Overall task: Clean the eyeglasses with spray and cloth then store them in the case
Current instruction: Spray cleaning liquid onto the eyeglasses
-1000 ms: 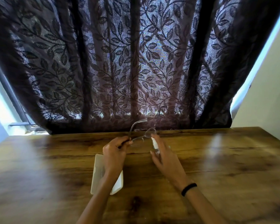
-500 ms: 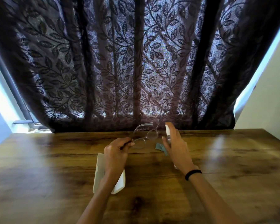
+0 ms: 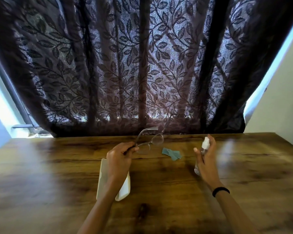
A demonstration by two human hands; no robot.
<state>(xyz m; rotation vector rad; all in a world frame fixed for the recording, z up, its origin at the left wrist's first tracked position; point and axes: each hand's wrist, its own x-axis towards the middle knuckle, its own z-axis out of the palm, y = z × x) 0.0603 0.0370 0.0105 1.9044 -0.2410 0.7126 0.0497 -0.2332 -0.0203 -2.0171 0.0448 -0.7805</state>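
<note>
My left hand [image 3: 119, 157] holds the clear-framed eyeglasses [image 3: 156, 140] by one end, lifted above the wooden table [image 3: 159, 200], with their arms unfolded and pointing away. My right hand [image 3: 206, 159] grips a small clear spray bottle [image 3: 203, 150] with a white nozzle, upright, well to the right of the glasses. A small blue-green cloth [image 3: 172, 153] lies crumpled on the table between my hands. The white glasses case [image 3: 104, 176] lies open on the table, partly hidden under my left wrist.
A dark leaf-patterned curtain [image 3: 142, 73] hangs right behind the table's far edge. A pale wall [image 3: 281, 107] stands at the right. I wear a black band [image 3: 220, 191] on my right wrist.
My right hand has moved to the right with the spray bottle, away from the glasses, uncovering the cloth. My left hand has kept the glasses at about the same place.
</note>
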